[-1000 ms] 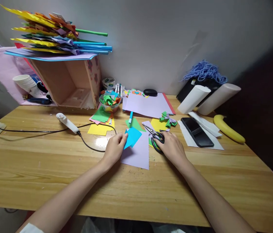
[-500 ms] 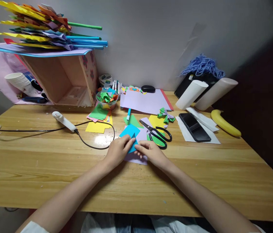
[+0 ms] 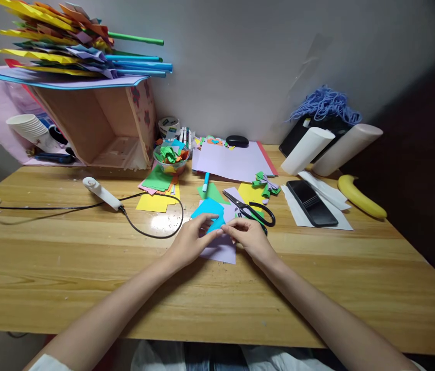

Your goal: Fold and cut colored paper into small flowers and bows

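Observation:
Blue paper (image 3: 214,224) is between my two hands, above a purple sheet (image 3: 219,251). The thumb and fingers of my left hand (image 3: 193,238) close on its left side. At its right edge, the thumb and fingertips of my right hand (image 3: 251,239) pinch it. More blue paper (image 3: 205,206) shows just beyond the fingers; whether both parts are one sheet I cannot tell. Black-handled scissors (image 3: 246,207) lie beside my right hand, on green and yellow paper (image 3: 250,194). Past the blue paper lies a blue-capped marker (image 3: 205,182).
On the left are a white corded device (image 3: 102,193), stacked coloured squares (image 3: 157,179) and a bowl of paper scraps (image 3: 171,158). A box (image 3: 142,121) holds up paper flowers (image 3: 66,46). To the right are a phone (image 3: 312,203), a banana (image 3: 361,197) and paper rolls (image 3: 307,151).
The left fingers have lifted and spread across the blue paper, and the thumb has moved right toward the right fingertips. My right hand has turned slightly, its fingers curling in more.

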`<state>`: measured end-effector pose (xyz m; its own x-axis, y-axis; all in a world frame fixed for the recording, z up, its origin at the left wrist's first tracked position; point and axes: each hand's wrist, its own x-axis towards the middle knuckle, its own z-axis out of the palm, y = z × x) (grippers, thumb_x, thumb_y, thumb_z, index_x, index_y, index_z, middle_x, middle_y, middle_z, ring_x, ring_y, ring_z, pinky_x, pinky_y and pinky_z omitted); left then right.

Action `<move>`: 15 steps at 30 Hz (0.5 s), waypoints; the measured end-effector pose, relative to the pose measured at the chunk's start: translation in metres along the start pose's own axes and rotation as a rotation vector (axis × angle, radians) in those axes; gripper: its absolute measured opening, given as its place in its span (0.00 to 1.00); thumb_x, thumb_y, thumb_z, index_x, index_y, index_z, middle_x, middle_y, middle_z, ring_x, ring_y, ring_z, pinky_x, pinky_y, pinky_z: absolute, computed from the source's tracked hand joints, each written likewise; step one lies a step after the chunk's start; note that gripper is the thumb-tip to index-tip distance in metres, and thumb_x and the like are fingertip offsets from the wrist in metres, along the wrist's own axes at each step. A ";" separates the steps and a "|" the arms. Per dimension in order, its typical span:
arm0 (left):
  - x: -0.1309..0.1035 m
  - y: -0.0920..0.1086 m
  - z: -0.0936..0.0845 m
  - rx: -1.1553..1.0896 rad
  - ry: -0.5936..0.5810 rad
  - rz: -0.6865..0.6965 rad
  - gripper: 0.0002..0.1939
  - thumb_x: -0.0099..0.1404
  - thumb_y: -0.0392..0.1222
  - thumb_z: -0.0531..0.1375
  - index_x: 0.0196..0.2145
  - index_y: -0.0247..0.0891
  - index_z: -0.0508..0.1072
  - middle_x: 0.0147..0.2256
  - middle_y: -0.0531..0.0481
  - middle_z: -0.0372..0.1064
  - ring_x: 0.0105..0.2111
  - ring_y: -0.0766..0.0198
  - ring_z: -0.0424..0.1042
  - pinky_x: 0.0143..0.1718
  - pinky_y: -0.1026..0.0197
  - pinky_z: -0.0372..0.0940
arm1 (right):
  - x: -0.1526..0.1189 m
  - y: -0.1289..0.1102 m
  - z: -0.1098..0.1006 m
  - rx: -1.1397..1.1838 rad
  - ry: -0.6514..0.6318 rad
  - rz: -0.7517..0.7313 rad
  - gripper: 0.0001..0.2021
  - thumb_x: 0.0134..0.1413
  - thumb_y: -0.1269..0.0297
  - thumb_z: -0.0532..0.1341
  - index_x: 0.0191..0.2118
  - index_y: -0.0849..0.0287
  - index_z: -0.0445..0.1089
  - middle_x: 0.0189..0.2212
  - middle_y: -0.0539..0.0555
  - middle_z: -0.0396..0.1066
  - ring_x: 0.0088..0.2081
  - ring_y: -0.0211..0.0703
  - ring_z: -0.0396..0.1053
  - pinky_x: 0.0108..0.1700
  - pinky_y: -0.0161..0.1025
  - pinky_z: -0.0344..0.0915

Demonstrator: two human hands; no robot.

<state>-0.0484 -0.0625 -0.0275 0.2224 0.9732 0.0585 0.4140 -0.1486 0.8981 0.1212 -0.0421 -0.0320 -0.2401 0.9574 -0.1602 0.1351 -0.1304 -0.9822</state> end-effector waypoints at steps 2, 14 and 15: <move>0.000 -0.001 0.001 0.000 -0.028 -0.013 0.25 0.56 0.52 0.59 0.49 0.39 0.67 0.40 0.44 0.70 0.38 0.60 0.68 0.39 0.59 0.63 | 0.000 -0.001 -0.001 -0.002 0.018 0.007 0.14 0.38 0.55 0.66 0.22 0.63 0.70 0.19 0.49 0.65 0.21 0.32 0.58 0.24 0.32 0.55; 0.001 0.001 0.002 -0.375 -0.238 -0.137 0.25 0.58 0.47 0.58 0.52 0.36 0.66 0.45 0.42 0.70 0.40 0.57 0.70 0.43 0.54 0.64 | 0.001 0.004 0.002 0.091 0.001 0.001 0.18 0.35 0.50 0.66 0.19 0.61 0.66 0.16 0.48 0.64 0.18 0.31 0.55 0.19 0.31 0.52; 0.001 0.002 0.002 -0.441 -0.279 -0.150 0.24 0.59 0.47 0.57 0.52 0.35 0.66 0.44 0.42 0.71 0.40 0.57 0.71 0.43 0.55 0.65 | 0.001 0.004 0.002 0.114 -0.009 0.006 0.18 0.35 0.50 0.66 0.19 0.61 0.65 0.16 0.47 0.63 0.17 0.30 0.54 0.18 0.31 0.51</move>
<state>-0.0457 -0.0617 -0.0259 0.4397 0.8857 -0.1488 0.0634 0.1347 0.9889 0.1195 -0.0418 -0.0366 -0.2487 0.9541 -0.1667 0.0264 -0.1654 -0.9859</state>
